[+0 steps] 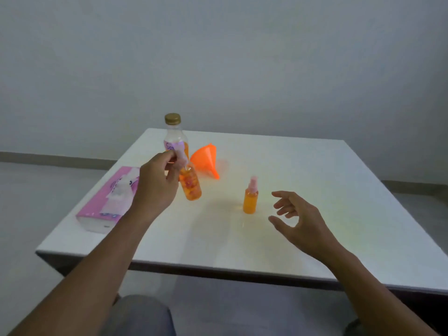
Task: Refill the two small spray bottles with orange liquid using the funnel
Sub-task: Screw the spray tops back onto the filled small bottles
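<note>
1. Right hand (298, 221) over the table (315, 178), fingers spread, holding nothing; upright spray bottle (251, 200) stands near it.
2. Left hand (157, 183) pinches the top of the tilted spray bottle (192, 187).
3. Funnel (207, 158) lies on its side beside the big bottle (175, 139).

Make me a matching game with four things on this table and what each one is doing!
Things:
1. funnel
2. big bottle
3. tissue pack
4. tilted spray bottle

Clues:
A. pink, near the left edge of the table
B. held at its top by the left hand
C. orange, lying on its side
D. standing up, gold cap on

Pairs: 1-C, 2-D, 3-A, 4-B
</note>
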